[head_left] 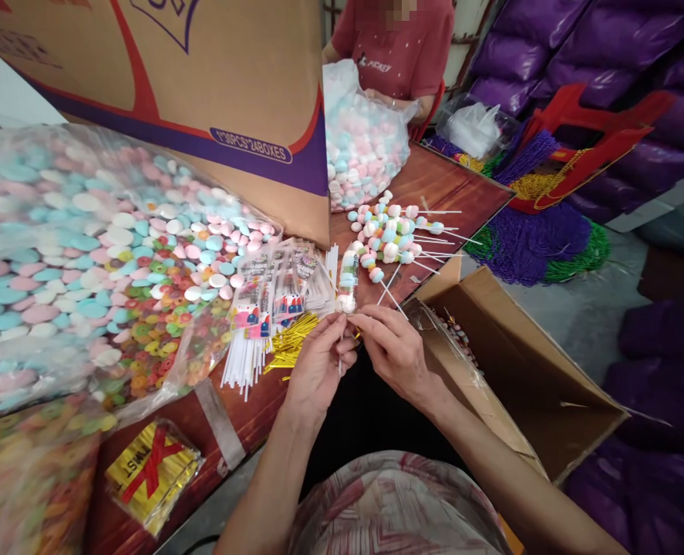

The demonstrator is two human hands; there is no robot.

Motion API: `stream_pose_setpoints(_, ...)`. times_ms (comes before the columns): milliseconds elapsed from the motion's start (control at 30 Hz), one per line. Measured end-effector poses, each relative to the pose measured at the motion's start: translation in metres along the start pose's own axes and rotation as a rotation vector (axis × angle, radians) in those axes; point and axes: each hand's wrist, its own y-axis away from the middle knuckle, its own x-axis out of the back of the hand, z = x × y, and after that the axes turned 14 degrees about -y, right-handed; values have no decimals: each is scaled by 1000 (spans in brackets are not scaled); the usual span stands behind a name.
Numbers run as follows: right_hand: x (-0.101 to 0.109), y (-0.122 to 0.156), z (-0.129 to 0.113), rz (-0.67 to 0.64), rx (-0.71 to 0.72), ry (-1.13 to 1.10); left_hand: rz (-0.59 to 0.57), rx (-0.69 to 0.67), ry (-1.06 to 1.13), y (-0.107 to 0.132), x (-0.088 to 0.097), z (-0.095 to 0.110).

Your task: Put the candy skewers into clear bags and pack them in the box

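In front of my body, a bagged candy skewer (348,284) stands almost upright, with pastel pieces inside clear film. My left hand (318,358) is closed around its white stick, just below the candy. The right hand (395,351) pinches at the neck of the bag, where a bit of gold twist tie (358,334) shows between the fingers. Both hands' fingertips meet there and partly hide the tie. Loose gold twist ties (292,339), white sticks (243,362) and printed clear bags (284,281) lie left of my hands.
Unbagged candy skewers (391,231) are heaped beyond my hands. A big bag of pastel candies (46,254) and gummy rings (162,324) fills the left. A tall carton (203,85) blocks the back; an open box (509,362) stands right. A person in red (399,54) sits opposite.
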Motion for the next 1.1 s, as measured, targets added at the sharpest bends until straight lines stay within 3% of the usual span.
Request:
stream_pose_setpoints(167,3,-9,10,98,300,199,-38,48,44,4,-7,0)
stream_pose_setpoints(267,0,-14,8,159,357,212,-37,-18,23,7,-14,-3)
stream_pose_setpoints(433,-4,-15,-6,186,85,187,-35,-124,-70,2,-22,-9)
stream_pose_setpoints(567,9,-15,-18,173,-220,-78,-200,-170,-137,-2,-23,-1)
stream_pose_setpoints(633,21,-16,-23,163,-339,-208,-206,-254,-261,1,-24,4)
stream_pose_setpoints(733,35,-18,-31,187,-373,-222,-113,-408,-591,8,-28,5)
stream_pose_setpoints(800,39,-17,-36,208,-328,-151,-49,-417,-708,10,-31,0)
stream_pose_setpoints(900,39,-11,-41,259,-315,-143,-17,-333,-674,9,-37,-11)
stream_pose_setpoints(1100,33,6,-35,430,-557,-568,-112,-264,-471,2,-45,-24)
